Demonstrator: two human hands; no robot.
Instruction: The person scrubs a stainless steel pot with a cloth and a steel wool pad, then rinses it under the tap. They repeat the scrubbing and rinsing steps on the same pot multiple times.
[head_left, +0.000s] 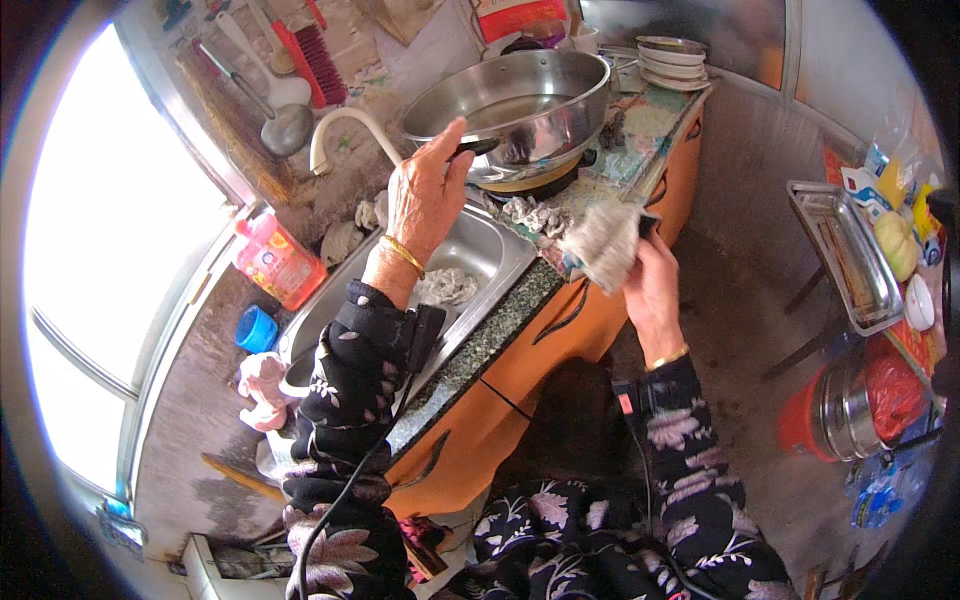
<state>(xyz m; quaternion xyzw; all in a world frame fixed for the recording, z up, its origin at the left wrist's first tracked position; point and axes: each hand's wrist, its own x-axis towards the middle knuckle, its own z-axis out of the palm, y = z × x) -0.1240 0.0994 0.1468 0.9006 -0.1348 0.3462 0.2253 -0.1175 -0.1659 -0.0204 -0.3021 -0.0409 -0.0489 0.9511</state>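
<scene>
A wide stainless steel pan (540, 124) with liquid in it stands on a round burner on the counter. My left hand (431, 187) is at its near left side, thumb and fingers about a black handle (478, 146). My right hand (654, 281) grips a grey cloth (606, 244) over the counter's front edge; a dark piece shows by the fingertips, its kind unclear. Between the cloth and the pan, a crumpled grey rag (536, 216) lies on the counter. Another wet rag (448, 286) lies in the steel sink (491, 244), below my left wrist.
A curved faucet (352, 116) rises behind the sink. A pink detergent bottle (279, 259) and blue cup (256, 328) stand at left. Stacked plates (673, 64) are at the counter's far end. A table at right bears a steel tray (844, 255). Cables run along both sleeves.
</scene>
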